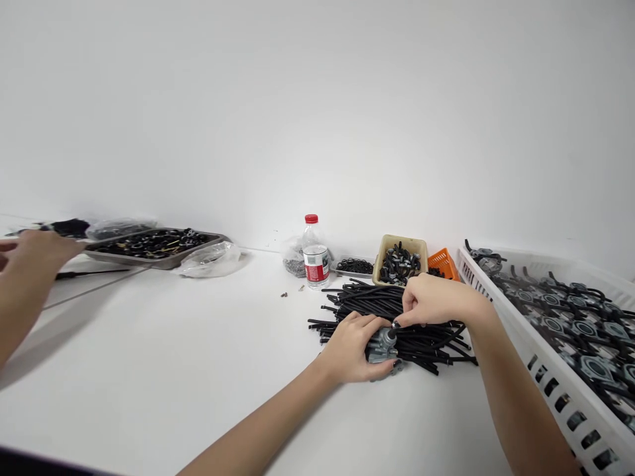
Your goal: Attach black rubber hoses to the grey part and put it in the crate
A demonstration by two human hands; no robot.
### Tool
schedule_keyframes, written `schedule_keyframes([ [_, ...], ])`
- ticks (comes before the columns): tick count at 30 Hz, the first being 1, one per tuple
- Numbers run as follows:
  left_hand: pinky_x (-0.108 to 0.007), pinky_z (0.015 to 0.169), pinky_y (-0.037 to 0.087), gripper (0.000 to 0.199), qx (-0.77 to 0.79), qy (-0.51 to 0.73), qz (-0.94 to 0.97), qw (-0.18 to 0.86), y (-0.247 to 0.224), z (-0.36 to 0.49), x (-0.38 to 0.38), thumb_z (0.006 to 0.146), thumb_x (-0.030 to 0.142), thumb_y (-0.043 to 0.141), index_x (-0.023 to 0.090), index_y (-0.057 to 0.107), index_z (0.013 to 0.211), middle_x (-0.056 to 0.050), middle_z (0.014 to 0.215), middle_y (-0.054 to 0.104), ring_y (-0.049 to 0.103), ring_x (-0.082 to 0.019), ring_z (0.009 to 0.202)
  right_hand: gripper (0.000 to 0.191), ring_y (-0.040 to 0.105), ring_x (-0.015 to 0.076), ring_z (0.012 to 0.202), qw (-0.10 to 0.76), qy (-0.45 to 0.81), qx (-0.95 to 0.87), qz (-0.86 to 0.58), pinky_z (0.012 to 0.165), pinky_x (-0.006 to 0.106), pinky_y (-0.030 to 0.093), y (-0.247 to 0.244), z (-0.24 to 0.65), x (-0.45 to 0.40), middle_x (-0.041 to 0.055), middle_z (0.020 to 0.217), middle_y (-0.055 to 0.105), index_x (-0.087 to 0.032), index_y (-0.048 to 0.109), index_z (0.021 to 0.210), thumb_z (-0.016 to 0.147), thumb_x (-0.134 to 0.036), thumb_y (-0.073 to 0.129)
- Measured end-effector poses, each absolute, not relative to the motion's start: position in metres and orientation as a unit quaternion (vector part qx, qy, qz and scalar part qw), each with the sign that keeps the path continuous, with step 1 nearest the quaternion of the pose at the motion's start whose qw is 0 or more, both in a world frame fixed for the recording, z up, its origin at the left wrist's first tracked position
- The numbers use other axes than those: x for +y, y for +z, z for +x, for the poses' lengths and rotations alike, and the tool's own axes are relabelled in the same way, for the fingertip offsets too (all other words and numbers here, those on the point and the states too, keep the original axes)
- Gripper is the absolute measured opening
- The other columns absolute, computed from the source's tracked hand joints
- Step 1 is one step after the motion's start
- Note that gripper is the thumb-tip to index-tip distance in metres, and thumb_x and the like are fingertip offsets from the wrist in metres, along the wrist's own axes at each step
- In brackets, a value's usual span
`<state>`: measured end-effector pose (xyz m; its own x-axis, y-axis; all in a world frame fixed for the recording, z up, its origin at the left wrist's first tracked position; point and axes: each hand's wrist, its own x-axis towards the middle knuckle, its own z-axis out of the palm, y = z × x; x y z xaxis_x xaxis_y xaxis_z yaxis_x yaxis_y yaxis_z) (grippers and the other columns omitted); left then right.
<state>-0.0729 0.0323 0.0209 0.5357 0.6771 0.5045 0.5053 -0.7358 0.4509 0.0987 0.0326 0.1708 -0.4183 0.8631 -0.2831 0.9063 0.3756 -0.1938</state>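
Note:
My left hand [353, 347] is wrapped round a grey metal carburetor [381, 345] and holds it low over the tabletop. From above right, my right hand [436, 301] pinches a small black rubber part [392, 331] at the carburetor's upper end. The fingers partly cover this part, so its full shape is hidden. Behind and beneath both hands lies a loose pile of black rubber hoses [367, 301], spread across the table.
A white basket [536, 354] of carburetors with hoses stands right. Behind are a beige bin [425, 248], an orange basket [449, 264], a bottle [316, 264] and a bag [294, 264]. At left, another person's hand [42, 251] is near a grey tray [171, 262] of black parts.

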Motion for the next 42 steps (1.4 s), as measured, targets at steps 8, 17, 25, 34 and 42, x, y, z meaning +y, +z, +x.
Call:
schedule_keyframes([
  [8, -0.035, 0.072, 0.032, 0.043, 0.336, 0.330, 0.874, 0.120, 0.021, -0.074, 0.032, 0.070, 0.050, 0.054, 0.021, 0.056, 0.101, 0.000, 0.088, 0.062, 0.056, -0.019, 0.076, 0.008, 0.051, 0.0104, 0.054, 0.108, -0.193, 0.848, 0.483, 0.040, 0.019, 0.032, 0.178, 0.096, 0.022, -0.0042, 0.062, 0.059, -0.017, 0.065, 0.067, 0.074, -0.019, 0.068],
  [17, -0.034, 0.069, 0.034, 0.037, 0.323, 0.363, 0.867, 0.111, 0.016, -0.073, 0.034, 0.070, 0.047, 0.055, 0.020, 0.057, 0.094, -0.002, 0.085, 0.062, 0.056, -0.020, 0.075, 0.029, 0.041, 0.0089, 0.048, 0.035, -0.153, 0.874, 0.459, 0.040, 0.022, 0.025, 0.167, 0.087, 0.021, -0.0043, 0.053, 0.050, -0.015, 0.052, 0.056, 0.080, -0.021, 0.067],
  [25, -0.036, 0.070, 0.037, 0.041, 0.336, 0.360, 0.865, 0.098, 0.013, -0.073, 0.036, 0.070, 0.048, 0.059, 0.019, 0.058, 0.099, -0.003, 0.088, 0.064, 0.058, -0.022, 0.077, 0.024, 0.044, 0.0103, 0.055, -0.015, -0.088, 0.860, 0.503, 0.045, 0.021, 0.026, 0.152, 0.083, 0.043, -0.0033, 0.062, 0.052, -0.016, 0.050, 0.066, 0.082, -0.022, 0.066],
  [34, -0.035, 0.072, 0.035, 0.043, 0.343, 0.342, 0.868, 0.112, 0.018, -0.073, 0.034, 0.070, 0.051, 0.057, 0.021, 0.057, 0.101, -0.001, 0.087, 0.063, 0.058, -0.021, 0.077, 0.027, 0.041, 0.0102, 0.048, 0.081, -0.144, 0.843, 0.513, 0.040, 0.023, 0.025, 0.163, 0.097, 0.035, -0.0037, 0.055, 0.051, -0.016, 0.051, 0.056, 0.080, -0.023, 0.062],
  [42, -0.034, 0.071, 0.035, 0.045, 0.347, 0.331, 0.872, 0.093, 0.019, -0.074, 0.034, 0.070, 0.052, 0.056, 0.021, 0.057, 0.103, -0.002, 0.087, 0.063, 0.058, -0.020, 0.076, 0.014, 0.045, 0.0092, 0.051, 0.109, -0.151, 0.856, 0.483, 0.039, 0.021, 0.025, 0.172, 0.094, 0.021, -0.0051, 0.060, 0.055, -0.016, 0.058, 0.064, 0.073, -0.017, 0.068],
])
